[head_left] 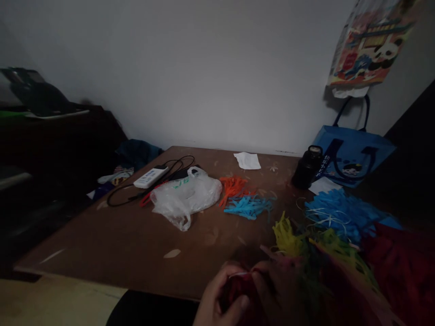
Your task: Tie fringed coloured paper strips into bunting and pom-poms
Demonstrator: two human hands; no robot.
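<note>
At the table's near edge my left hand (220, 296) is closed, its thumb and fingers curled round a dark red fringe bundle (242, 287) of thin strips. My right hand (272, 285), dark and partly blurred, pinches the same bundle from the other side. A small whitish edge shows between the fingertips. Beside my right hand lie yellow fringe strips (288, 236), with green and pink ones mixed in. Farther right are a blue fringe heap (343, 213) and a larger dark red fringe heap (401, 267). Much of the held bundle is hidden by my fingers.
On the brown table (136, 253) lie orange strips (233, 186), light blue strips (248, 207), a clear plastic bag (188, 194), a white power strip (151, 176) with cables and white paper (247, 160). A black bottle (307, 167) and blue tote bag (353, 154) stand back right.
</note>
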